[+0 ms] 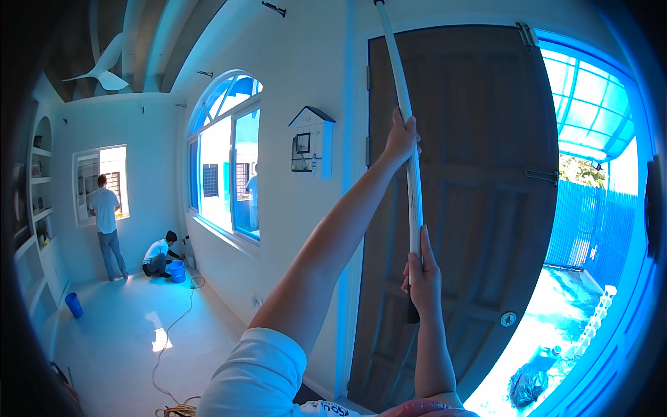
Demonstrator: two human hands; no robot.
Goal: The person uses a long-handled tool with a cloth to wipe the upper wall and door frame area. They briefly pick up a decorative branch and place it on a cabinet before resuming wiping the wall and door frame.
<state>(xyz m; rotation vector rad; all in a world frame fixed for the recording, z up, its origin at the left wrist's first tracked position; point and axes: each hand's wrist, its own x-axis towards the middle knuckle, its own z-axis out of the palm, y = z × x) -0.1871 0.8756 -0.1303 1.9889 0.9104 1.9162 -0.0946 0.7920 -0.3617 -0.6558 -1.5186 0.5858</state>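
A long white pole rises nearly upright before me, and its top runs out at the upper picture edge. My left hand is closed around its middle at the end of a raised arm. Lower down, my right hand grips the same pole just above its black end. Behind both hands stands a dark brown panelled door, swung open. Whatever the pole's upper end bears is hidden from view.
An open doorway to the right shows a black plastic bag outside. On the left wall hangs a house-shaped key holder. Two people are across the room, near a blue bucket. A cord crosses the floor.
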